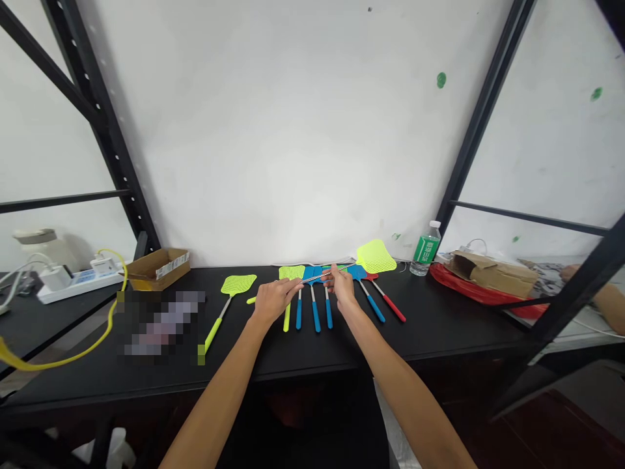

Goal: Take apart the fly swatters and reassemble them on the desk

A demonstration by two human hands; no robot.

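Between my two hands is a yellow fly swatter (375, 256) with a thin metal rod, its mesh head raised to the right. My left hand (276, 301) is closed around its handle, whose yellow end pokes out on the left. Fingers of my right hand (339, 284) pinch the rod nearer the head. Beneath and beside the hands, several blue fly swatters (316, 316) lie with handles toward me. A yellow-handled swatter (286, 317) lies at their left and a red one (393, 307) at their right. Another yellow swatter (213, 335) lies apart, farther left.
A black table (415, 339) stands against a white wall. At the left are an open cardboard box (159, 268), a power strip (81, 285) and a yellow cable (111, 319). A water bottle (426, 250) stands at the right, near a torn carton (493, 273) on red plastic. Another person's arm (603, 296) shows far right.
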